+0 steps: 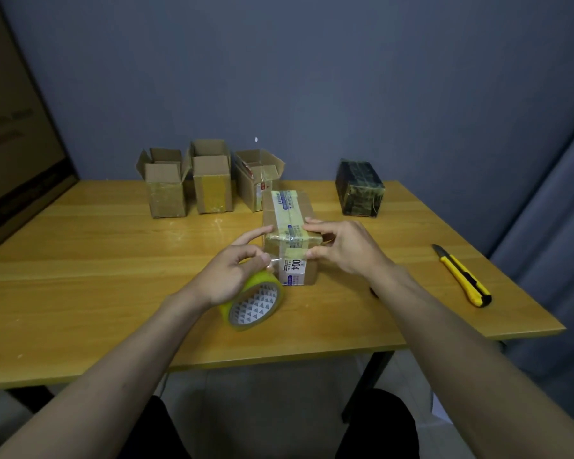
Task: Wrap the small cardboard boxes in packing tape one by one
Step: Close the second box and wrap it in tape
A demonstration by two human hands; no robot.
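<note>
A small closed cardboard box [287, 212] with a white "004" label lies in the middle of the wooden table [96, 260]. My right hand [345, 248] pinches the box's near right corner, thumb on the front face and fingers on top, over a band of tape. My left hand [232, 274] grips a yellowish roll of packing tape [256, 304] just left of the box, with its index finger stretched out to the box's top edge. A short strip of tape runs from the roll to the box.
Three open cardboard boxes [166, 190] [211, 180] [256, 178] stand in a row at the back of the table. A dark wrapped box [358, 188] stands at the back right. A yellow utility knife [463, 276] lies near the right edge.
</note>
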